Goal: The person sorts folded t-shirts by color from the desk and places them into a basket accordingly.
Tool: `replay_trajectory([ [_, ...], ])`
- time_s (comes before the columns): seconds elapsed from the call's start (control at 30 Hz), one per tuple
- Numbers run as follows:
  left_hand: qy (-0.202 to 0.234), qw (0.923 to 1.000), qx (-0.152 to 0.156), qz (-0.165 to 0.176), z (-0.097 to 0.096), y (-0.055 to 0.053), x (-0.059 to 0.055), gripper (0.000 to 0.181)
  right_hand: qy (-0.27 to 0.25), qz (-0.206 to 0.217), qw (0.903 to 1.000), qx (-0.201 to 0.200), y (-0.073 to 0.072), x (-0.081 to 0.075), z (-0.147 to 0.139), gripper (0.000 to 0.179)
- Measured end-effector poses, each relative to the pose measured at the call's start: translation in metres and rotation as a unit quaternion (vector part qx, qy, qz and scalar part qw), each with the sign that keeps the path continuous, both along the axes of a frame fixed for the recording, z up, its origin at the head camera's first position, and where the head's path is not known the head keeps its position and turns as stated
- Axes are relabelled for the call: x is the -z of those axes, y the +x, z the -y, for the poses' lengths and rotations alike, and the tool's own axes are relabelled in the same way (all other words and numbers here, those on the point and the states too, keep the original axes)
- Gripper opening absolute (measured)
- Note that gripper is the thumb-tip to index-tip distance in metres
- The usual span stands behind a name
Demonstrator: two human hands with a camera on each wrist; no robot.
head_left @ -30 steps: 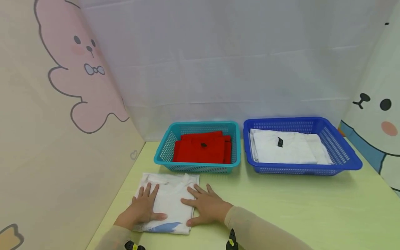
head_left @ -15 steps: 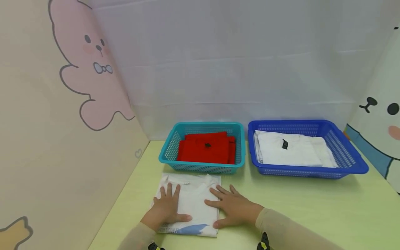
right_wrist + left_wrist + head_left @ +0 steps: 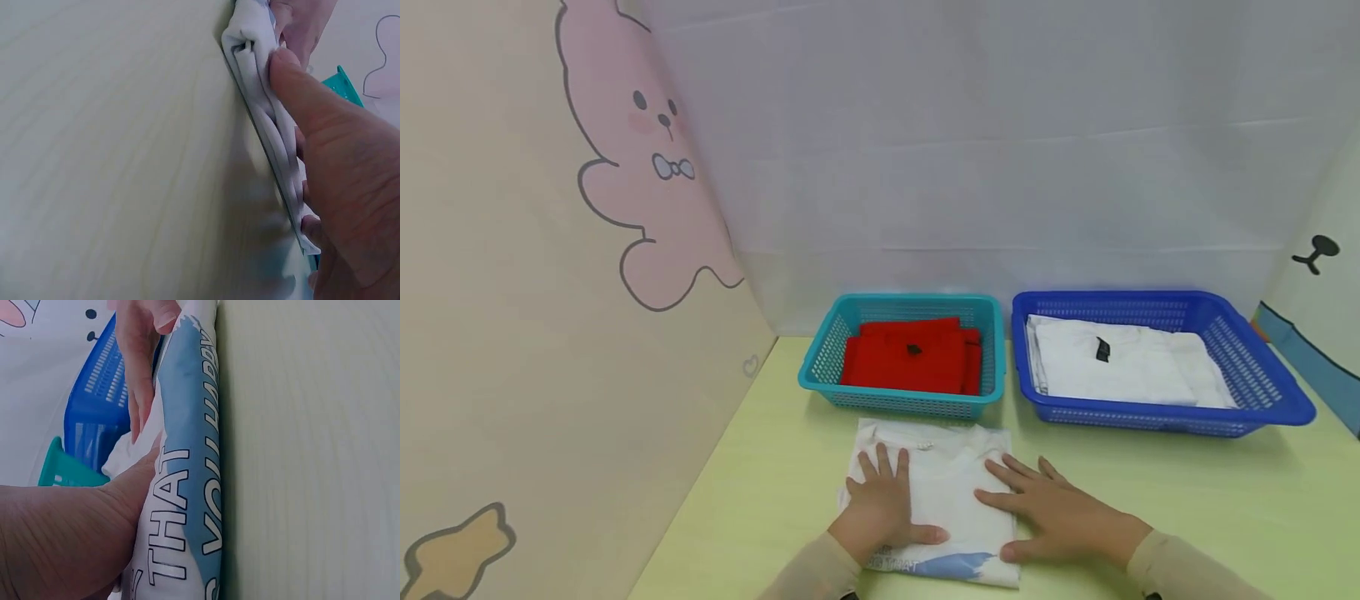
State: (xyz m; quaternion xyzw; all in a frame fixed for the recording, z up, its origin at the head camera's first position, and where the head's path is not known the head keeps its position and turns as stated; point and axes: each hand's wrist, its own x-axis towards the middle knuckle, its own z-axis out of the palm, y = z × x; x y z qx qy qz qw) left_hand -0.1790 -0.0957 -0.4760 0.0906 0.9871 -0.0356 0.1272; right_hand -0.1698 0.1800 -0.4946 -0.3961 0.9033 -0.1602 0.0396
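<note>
A folded white T-shirt [image 3: 955,492] lies flat on the table, its collar toward the baskets. Along its near edge runs a blue print with lettering, which the left wrist view shows close up. My left hand [image 3: 880,510] rests on the shirt's left part, fingers spread and thumb pointing inward. The right hand [image 3: 1067,510] lies over the right edge with straight, spread fingers, its fingertips and thumb touching the cloth. In the right wrist view the shirt's stacked fold layers [image 3: 256,81] show beneath that thumb.
Behind the shirt stands a teal basket [image 3: 901,398] with folded red garments [image 3: 902,367]. To its right is a larger blue basket [image 3: 1165,417] holding folded white garments [image 3: 1120,371]. A cartoon-printed wall covering [image 3: 550,350] borders the pale green table [image 3: 760,467] on the left.
Both hands have slid the folded T-shirt to the right across the table, from left of the teal basket to just in front of it. The head view has turned slightly left.
</note>
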Motion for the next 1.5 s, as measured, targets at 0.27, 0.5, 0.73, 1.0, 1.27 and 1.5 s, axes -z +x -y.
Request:
replay_trajectory([
  [0.27,-0.018,0.9998,0.001,-0.004,-0.043,0.008,0.002,0.133,-0.037,-0.072,0.9967,0.013,0.012,0.005,-0.035,0.062],
  [0.5,-0.035,0.9994,-0.002,-0.003,-0.073,0.013,0.001,0.132,-0.055,-0.118,0.9911,0.027,0.019,0.012,-0.060,0.059],
  [0.73,-0.055,0.9984,-0.009,0.003,-0.099,0.015,0.009,0.134,-0.030,-0.137,0.9893,0.040,0.024,0.010,-0.077,0.057],
  [1.0,-0.055,0.9984,-0.011,0.005,-0.111,0.011,0.003,0.134,-0.047,-0.122,0.9902,0.048,0.023,0.007,-0.086,0.055],
  [1.27,0.004,0.9997,0.021,-0.010,-0.095,0.006,-0.005,0.111,-0.081,-0.094,0.9848,0.121,0.022,0.002,-0.082,0.042],
  [1.5,0.098,0.9890,0.094,-0.059,-0.046,-0.017,-0.018,0.074,-0.106,-0.061,0.9705,0.208,0.011,-0.007,-0.082,0.045],
])
